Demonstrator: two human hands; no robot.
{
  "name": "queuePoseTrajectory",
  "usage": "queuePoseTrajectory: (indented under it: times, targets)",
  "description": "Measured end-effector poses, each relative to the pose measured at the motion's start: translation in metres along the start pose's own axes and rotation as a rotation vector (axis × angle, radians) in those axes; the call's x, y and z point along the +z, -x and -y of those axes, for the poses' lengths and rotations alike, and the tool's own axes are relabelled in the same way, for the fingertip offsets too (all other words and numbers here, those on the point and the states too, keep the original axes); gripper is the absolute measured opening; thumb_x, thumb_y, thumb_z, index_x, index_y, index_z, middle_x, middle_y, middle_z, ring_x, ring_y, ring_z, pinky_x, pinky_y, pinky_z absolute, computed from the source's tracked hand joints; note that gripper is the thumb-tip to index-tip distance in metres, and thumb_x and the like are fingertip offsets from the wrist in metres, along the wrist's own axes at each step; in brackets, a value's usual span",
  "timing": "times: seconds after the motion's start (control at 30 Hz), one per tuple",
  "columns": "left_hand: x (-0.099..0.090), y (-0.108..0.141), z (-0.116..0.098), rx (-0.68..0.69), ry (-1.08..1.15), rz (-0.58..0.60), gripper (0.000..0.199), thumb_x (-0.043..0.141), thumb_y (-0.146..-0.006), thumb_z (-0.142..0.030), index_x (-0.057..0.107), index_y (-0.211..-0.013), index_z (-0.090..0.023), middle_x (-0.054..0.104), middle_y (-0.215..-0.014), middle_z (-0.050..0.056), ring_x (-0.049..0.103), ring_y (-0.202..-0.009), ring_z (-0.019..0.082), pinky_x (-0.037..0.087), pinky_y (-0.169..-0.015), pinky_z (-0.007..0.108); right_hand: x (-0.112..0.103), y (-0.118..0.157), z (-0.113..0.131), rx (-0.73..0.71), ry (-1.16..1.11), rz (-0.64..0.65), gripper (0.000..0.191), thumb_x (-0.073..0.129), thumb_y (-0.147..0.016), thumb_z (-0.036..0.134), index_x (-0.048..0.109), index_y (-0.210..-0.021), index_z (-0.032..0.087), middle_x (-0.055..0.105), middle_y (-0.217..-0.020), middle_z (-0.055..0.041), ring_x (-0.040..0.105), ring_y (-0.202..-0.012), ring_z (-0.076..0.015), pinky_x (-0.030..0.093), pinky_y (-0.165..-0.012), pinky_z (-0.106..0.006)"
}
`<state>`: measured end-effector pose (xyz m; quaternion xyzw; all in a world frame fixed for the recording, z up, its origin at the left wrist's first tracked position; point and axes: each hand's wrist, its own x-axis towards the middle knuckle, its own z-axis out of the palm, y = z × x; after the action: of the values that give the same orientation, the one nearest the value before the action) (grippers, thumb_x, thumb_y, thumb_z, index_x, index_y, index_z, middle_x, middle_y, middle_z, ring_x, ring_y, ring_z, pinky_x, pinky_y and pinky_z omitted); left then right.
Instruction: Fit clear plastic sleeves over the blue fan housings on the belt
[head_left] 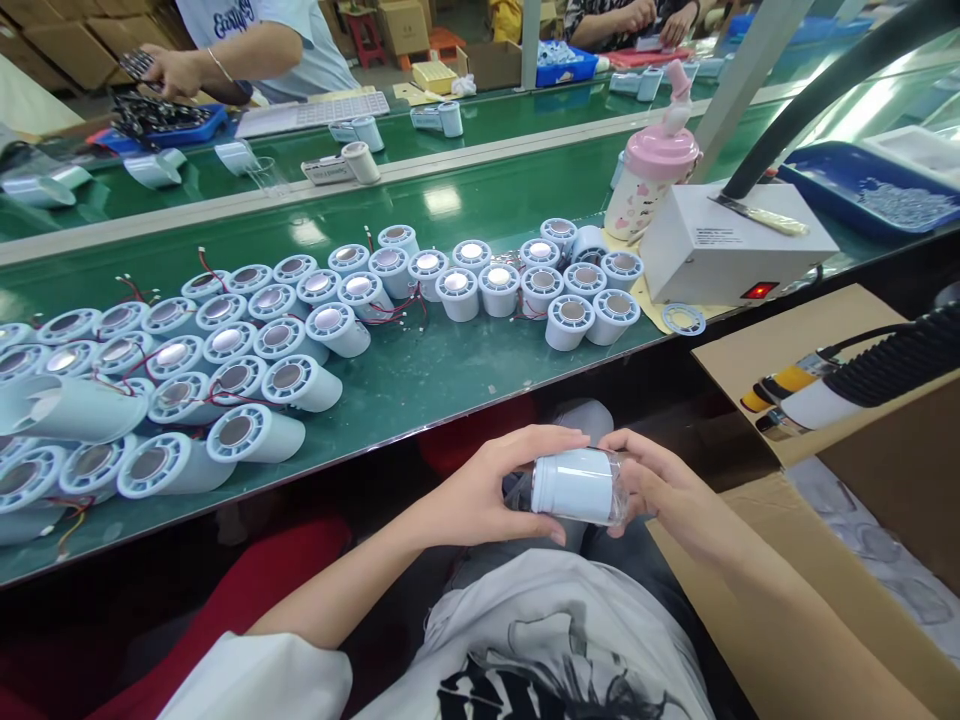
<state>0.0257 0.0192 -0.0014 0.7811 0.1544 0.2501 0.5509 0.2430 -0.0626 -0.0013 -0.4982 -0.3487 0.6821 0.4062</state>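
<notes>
Over my lap, my left hand grips a light-blue cylindrical housing by its left end, thumb below and fingers above. My right hand closes around the other end, where a clear plastic cup covers the housing. The housing lies on its side between the two hands. Its end faces are hidden by my fingers. On the green bench ahead stand several similar light-blue housings, many with red and black wires and round metal discs in their tops.
A white box with a lit red switch stands at right beside a pink-lidded cup. Below are an open carton with clear plastic parts and a black-hosed tool. Across the bench, a co-worker's hand holds something dark.
</notes>
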Motion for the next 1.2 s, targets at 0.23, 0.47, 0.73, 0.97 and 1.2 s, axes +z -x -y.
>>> queuePoseTrajectory:
  times: [0.23, 0.47, 0.73, 0.97, 1.2]
  targets:
    - [0.0, -0.001, 0.0, 0.044, -0.003, 0.004, 0.081, 0.085, -0.064, -0.019, 0.05, -0.135, -0.031, 0.054, -0.14, 0.008, 0.049, -0.13, 0.027, 0.041, -0.107, 0.041, 0.005, -0.004, -0.004, 0.096, -0.103, 0.044, 0.048, 0.058, -0.082, 0.066, 0.049, -0.087, 0.019, 0.063, -0.055, 0.002, 0.063, -0.044, -0.0127, 0.049, -0.037, -0.015]
    - [0.0, -0.002, 0.001, 0.081, -0.005, 0.008, 0.079, 0.083, -0.065, -0.017, 0.05, -0.135, -0.033, 0.05, -0.143, 0.009, 0.047, -0.132, 0.028, 0.039, -0.108, 0.043, 0.009, -0.006, 0.0, 0.261, -0.173, 0.1, 0.049, 0.039, -0.092, 0.063, 0.052, -0.085, 0.016, 0.065, -0.052, -0.0026, 0.06, -0.035, -0.0109, 0.041, -0.029, -0.011]
    - [0.007, 0.002, -0.011, -0.165, 0.105, -0.077, 0.062, 0.078, -0.073, -0.026, 0.052, -0.129, -0.028, 0.052, -0.13, 0.009, 0.056, -0.117, 0.025, 0.053, -0.092, 0.034, 0.003, 0.0, -0.01, 0.078, 0.036, 0.007, 0.051, 0.03, -0.097, 0.059, 0.055, -0.102, 0.015, 0.069, -0.071, -0.0083, 0.061, -0.042, -0.0134, 0.045, -0.033, -0.018]
    - [0.005, -0.002, -0.017, -0.376, 0.293, -0.007, 0.063, 0.072, -0.079, -0.036, 0.045, -0.134, -0.026, 0.06, -0.117, 0.009, 0.064, -0.095, 0.022, 0.058, -0.076, 0.034, -0.013, 0.008, -0.015, -0.794, 0.708, 0.084, 0.061, 0.068, -0.084, 0.012, 0.05, -0.133, 0.042, 0.034, -0.154, 0.0008, 0.035, -0.139, -0.0284, 0.035, -0.112, -0.047]
    - [0.001, -0.001, -0.019, -0.341, 0.314, 0.063, 0.078, 0.079, -0.072, -0.025, 0.043, -0.141, -0.031, 0.051, -0.139, 0.01, 0.056, -0.12, 0.027, 0.049, -0.1, 0.041, -0.004, 0.011, -0.009, -0.259, 0.04, 0.087, 0.042, 0.075, -0.081, 0.029, 0.064, -0.121, 0.036, 0.071, -0.107, -0.0011, 0.069, -0.085, -0.0187, 0.06, -0.071, -0.028]
